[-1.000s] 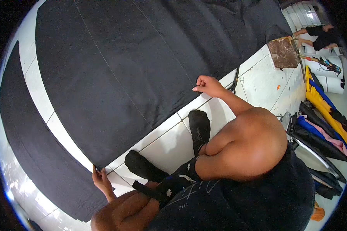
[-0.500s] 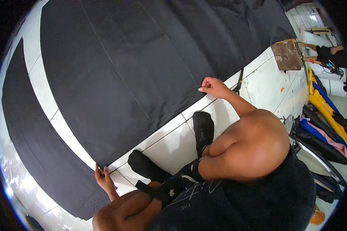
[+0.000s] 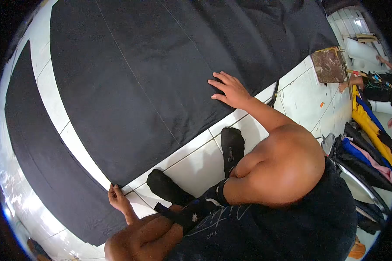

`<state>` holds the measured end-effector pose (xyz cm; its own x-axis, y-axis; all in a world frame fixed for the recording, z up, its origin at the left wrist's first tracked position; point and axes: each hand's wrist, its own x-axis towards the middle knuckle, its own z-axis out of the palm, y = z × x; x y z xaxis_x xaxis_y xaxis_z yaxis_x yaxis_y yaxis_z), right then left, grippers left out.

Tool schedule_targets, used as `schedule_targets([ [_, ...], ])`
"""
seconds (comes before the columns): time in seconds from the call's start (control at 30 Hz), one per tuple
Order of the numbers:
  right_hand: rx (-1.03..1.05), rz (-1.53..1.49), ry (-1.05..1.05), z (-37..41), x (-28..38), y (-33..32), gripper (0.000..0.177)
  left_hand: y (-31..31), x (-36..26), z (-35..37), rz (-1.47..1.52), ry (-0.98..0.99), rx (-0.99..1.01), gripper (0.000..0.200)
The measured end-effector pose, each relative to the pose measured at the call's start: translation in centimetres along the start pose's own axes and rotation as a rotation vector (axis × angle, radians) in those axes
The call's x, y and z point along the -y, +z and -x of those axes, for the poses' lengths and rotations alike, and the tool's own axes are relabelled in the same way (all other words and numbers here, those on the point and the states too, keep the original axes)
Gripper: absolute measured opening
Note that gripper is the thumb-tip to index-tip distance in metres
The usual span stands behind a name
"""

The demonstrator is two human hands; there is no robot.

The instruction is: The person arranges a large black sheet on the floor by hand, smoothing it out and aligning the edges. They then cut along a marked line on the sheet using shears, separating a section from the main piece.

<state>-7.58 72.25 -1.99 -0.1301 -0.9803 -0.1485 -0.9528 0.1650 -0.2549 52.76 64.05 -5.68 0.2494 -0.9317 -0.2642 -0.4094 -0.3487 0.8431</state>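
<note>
A large sheet of black fabric with thin pale lines running across it lies spread over the white tiled floor. At its near left corner my left hand has thumb and fingers pinched together on the fabric. My right hand rests palm down near the front edge, fingers spread, beside one of the pale lines. Just right of that wrist, a slim black object sticks out from the fabric's edge.
Left of the sheet lies another strip of black fabric, with a band of tile between them. A small brown-topped stool stands at the right, near a person's leg. Yellow, blue and pink folded cloths are heaped below it.
My right hand has let go of the fabric's front edge, moved slightly forward and left, and spread open on the sheet. The left hand keeps its pinch at the corner.
</note>
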Motion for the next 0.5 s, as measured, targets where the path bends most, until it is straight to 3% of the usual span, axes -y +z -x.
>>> schedule_targets([
  [0.23,-0.063,-0.023,-0.039,0.3,0.1,0.2,0.057,-0.2,1.2,-0.4,-0.085,0.160,-0.040,0.016],
  [0.3,-0.052,-0.068,-0.014,0.3,0.9,-1.0,0.056,-1.1,1.6,-0.7,-0.125,0.079,0.031,0.015],
  [0.37,-0.036,-0.066,0.020,0.4,1.1,-0.8,0.056,-0.9,2.6,-1.5,-0.212,0.209,-0.029,0.015],
  [0.5,0.009,-0.140,0.093,-0.2,1.2,-0.8,0.058,-0.7,-7.2,-3.9,-0.450,0.464,-0.105,0.020],
])
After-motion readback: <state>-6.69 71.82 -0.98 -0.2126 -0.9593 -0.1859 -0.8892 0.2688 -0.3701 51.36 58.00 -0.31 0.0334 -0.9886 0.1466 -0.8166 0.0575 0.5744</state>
